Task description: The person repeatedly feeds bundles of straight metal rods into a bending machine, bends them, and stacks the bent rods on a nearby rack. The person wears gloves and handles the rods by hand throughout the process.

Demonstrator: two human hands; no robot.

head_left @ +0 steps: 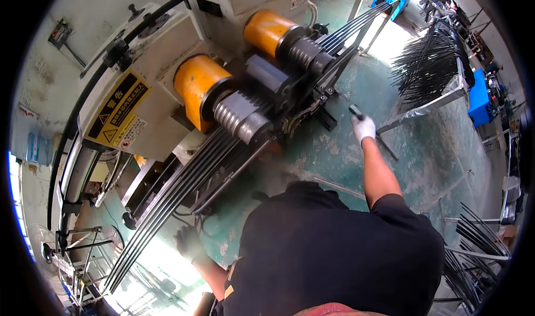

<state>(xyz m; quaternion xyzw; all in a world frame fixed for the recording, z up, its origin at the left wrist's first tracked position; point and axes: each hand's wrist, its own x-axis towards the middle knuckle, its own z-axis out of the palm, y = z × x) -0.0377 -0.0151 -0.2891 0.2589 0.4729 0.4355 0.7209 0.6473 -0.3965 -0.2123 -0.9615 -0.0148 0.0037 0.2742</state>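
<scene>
My right hand (364, 128), in a white glove, is stretched out ahead and closed around a dark bar (355, 111). One end of the bar sticks out past the fingers. Low on the left is my left hand (189, 243), gloved and dark at the fingers. It is blurred, but its fingers look apart and I see nothing in them. Several long dark rods (167, 215) slant close by it, without visible contact. They run up to a machine with ribbed metal rollers (242, 117) and orange cylinders (200, 84). More rods (362, 23) extend from its far side.
A rack (429, 104) at the right carries a big bundle of thin black rods (426, 65). Another rod stack (473, 254) stands at lower right. Blue containers (479, 98) are beyond. A black hose (69, 115) arches over the machine's left side, and a fan (44, 249) stands lower left.
</scene>
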